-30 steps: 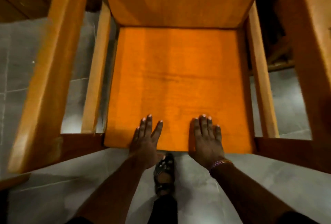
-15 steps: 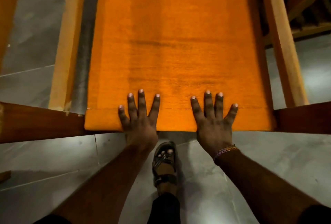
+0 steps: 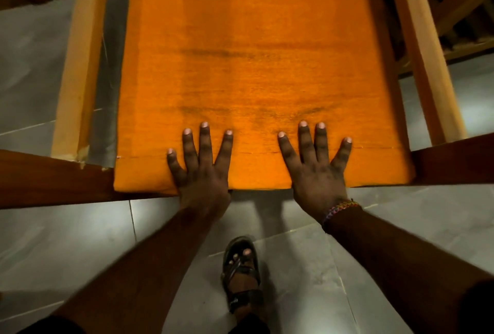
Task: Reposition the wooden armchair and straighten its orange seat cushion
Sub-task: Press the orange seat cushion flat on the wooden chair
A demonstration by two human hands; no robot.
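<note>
Head view, orange seat cushion (image 3: 256, 66) lying in wooden armchair (image 3: 77, 66) frame, left hand (image 3: 200, 168) and right hand (image 3: 315, 168) flat, fingers spread, pressing its front edge, sandalled foot (image 3: 240, 272) on grey tiled floor (image 3: 66, 240) below.

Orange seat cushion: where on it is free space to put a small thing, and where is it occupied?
The orange seat cushion is bare from the fingertips back to its far edge, between the two light wooden side rails. A smaller bare strip lies between the hands. The front edge is crowded: the left hand and the right hand lie flat on it.
</note>
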